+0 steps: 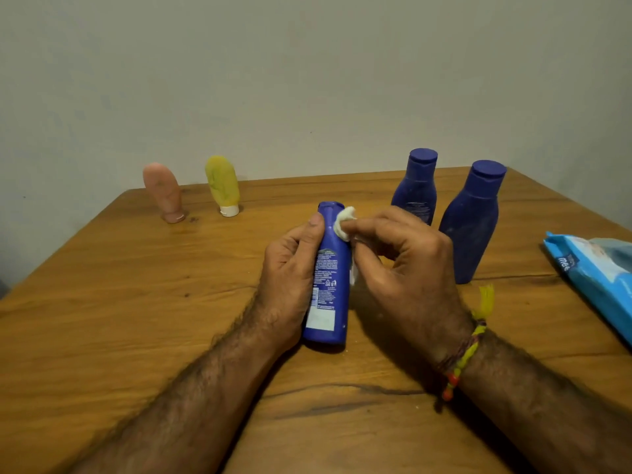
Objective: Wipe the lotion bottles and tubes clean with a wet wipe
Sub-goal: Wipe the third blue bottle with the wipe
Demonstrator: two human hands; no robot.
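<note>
Left hand grips blue bottle steady on table so right hand can rub pinched wipe near cap.

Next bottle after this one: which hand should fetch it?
Probably the right hand. The two standing blue bottles are on its side, just beyond it; it would have to keep or park the wipe in its grip. The left hand is wrapped around the held bottle, farther away.

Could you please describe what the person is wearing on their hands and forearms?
Both forearms are bare and hairy, with no sleeves showing. The left hand wears nothing. The right hand's wrist carries a knotted thread band in yellow and maroon, with a yellow tassel and small red-orange beads.
</note>
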